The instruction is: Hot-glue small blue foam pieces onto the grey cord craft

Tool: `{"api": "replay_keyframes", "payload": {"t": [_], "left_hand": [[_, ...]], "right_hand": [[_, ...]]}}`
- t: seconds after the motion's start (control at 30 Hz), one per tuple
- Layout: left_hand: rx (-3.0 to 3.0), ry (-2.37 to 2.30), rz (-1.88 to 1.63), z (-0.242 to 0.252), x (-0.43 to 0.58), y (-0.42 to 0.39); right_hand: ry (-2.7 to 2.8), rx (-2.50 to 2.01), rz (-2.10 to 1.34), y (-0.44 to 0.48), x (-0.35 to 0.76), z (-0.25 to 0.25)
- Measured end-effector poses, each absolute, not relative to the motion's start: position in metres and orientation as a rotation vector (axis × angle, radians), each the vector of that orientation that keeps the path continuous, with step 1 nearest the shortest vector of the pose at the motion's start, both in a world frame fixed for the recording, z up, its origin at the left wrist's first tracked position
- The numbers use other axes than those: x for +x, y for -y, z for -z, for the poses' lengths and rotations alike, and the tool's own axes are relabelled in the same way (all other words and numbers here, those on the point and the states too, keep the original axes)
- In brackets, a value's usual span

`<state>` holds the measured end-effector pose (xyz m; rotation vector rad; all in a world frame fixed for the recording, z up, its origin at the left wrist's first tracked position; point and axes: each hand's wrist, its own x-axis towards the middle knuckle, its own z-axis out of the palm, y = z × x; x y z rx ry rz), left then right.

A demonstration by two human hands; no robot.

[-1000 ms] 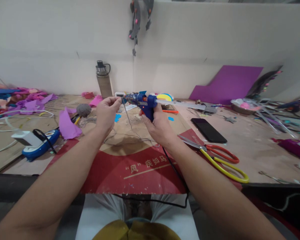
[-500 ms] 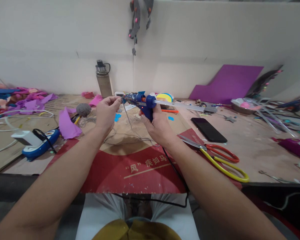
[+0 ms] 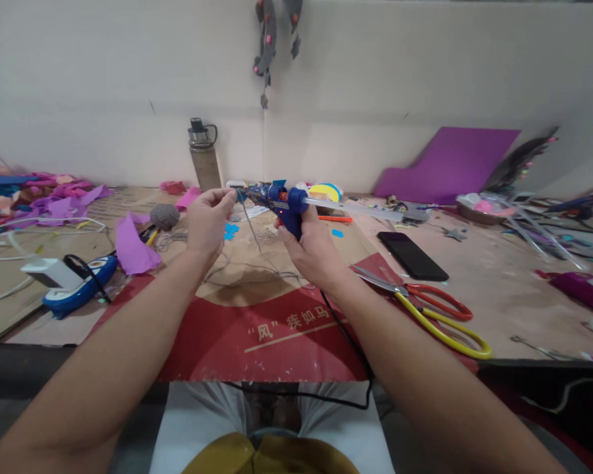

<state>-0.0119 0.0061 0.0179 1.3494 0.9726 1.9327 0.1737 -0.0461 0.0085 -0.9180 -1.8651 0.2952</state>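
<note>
My right hand [image 3: 313, 247] is wrapped round the handle of a blue hot glue gun [image 3: 289, 209], whose nozzle points left. A long clear glue stick [image 3: 350, 207] sticks out of its back end. My left hand [image 3: 210, 220] is closed in a pinch just beyond the nozzle, on a small blue piece [image 3: 241, 194] mostly hidden by the fingers. Grey yarn [image 3: 252, 229] hangs from that piece down to the cardboard [image 3: 217, 355]. Small blue cut-outs [image 3: 231, 231] lie on the cardboard behind my left hand.
Scissors [image 3: 425, 309] with red and yellow handles and a black phone [image 3: 412, 257] lie at right. A grey yarn ball [image 3: 165, 216], a blue power strip [image 3: 82, 289] and purple felt [image 3: 136, 243] are at left. A bottle [image 3: 205, 158] stands by the wall.
My left hand has shifted very slightly left, with the small blue piece and its yarn. The glue gun stays almost still in my right hand.
</note>
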Motion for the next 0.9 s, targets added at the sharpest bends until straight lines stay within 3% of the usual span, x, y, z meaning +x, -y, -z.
{"api": "replay_keyframes", "payload": {"t": [0.9], "left_hand": [[1.369,-0.997,-1.913,-0.0172,-0.0128,-0.0079]], "right_hand": [[1.870,-0.915,-0.238,0.0470,0.1730,-0.0092]]}}
